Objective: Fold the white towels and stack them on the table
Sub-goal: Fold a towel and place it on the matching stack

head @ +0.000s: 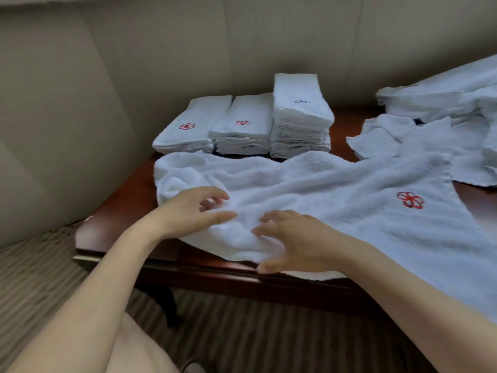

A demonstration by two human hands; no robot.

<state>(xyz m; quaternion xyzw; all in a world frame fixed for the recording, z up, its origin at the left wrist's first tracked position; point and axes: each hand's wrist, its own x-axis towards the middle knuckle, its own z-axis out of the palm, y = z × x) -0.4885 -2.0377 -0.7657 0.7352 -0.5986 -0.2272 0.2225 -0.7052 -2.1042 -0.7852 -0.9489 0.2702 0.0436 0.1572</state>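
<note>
From the head view, I see a white towel (336,200) spread loosely across the dark wooden bench (121,211), wrinkled, with a red emblem (410,200) showing near its right side. Its left end is bunched into a soft roll, and its near edge hangs over the front of the bench. My left hand (191,211) rests on the bunched left part, fingers relaxed and slightly spread, gripping nothing. My right hand (290,238) lies just beside it on the near edge of the cloth, fingers loosely bent and touching the pile, the thumb down by the bench's front edge; I judge it released too, though the fingertips sink into the fabric.

Behind the towel stand three stacks of folded towels (242,125) side by side, the right one the tallest. To the far right lies a heap of unfolded towels (430,125), overlapping one another.

My worry is the overhang: if I smooth the cloth towards myself, its weight may drag the whole towel off the bench onto the carpet (40,265). The bunched left end could also fold crooked unless flattened first. And a wide sweep away from me might knock the tall stack, which already looks slightly uneven.
</note>
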